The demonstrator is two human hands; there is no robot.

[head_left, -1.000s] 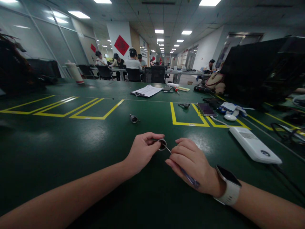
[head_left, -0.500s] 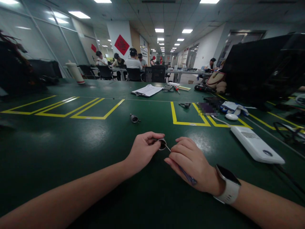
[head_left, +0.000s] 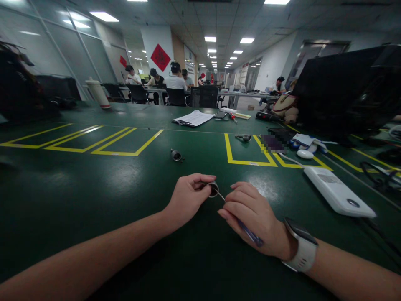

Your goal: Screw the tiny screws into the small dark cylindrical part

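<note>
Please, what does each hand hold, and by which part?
The left hand holds a round metal part by its side; the right hand a thin tool by its purplish handle.

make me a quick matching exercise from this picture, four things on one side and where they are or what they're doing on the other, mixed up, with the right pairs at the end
Things
1. left hand
2. right hand
3. clipboard
4. white oblong device

Places and states
A. lying beyond both hands, with paper on it
B. gripping a thin tool
C. on the table, to the right of both hands
D. holding a round metal part by its side

Right pairs
1-D, 2-B, 3-A, 4-C
</note>
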